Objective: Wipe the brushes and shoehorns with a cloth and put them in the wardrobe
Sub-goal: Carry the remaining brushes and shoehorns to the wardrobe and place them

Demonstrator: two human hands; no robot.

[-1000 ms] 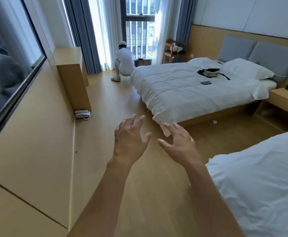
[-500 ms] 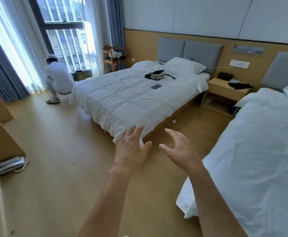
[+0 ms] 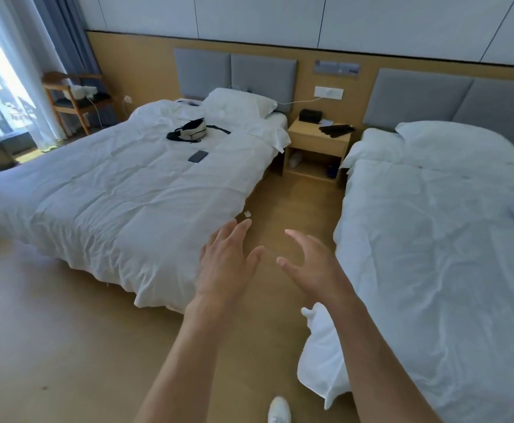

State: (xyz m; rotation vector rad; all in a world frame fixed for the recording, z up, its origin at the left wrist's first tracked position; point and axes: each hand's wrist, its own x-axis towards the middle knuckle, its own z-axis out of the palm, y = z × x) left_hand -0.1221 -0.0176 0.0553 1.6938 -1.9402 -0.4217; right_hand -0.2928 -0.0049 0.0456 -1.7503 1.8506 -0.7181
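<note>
Our left hand (image 3: 225, 264) and right hand (image 3: 313, 264) bare, fingers spread, holding nothing, over smooth wooden floor (image 3: 66, 346), between rumpled white beds, dark long shapes (image 3: 336, 130) lying flat on the boxy nightstand (image 3: 316, 140), too small to identify

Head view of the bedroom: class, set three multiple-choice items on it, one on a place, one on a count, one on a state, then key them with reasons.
1. Where does the phone lie?
A. on the left bed
B. on the nightstand
C. on the floor

2. How many beds show?
A. one
B. two
C. three

3. How are the hands?
A. both gripping a cloth
B. one holding a brush
C. both open and empty

Key: 1 A, the phone lies on the left bed, near the bag. 2 B, the right bed is the only other. 3 C, the left hand and right hand have spread fingers and hold nothing.
</note>
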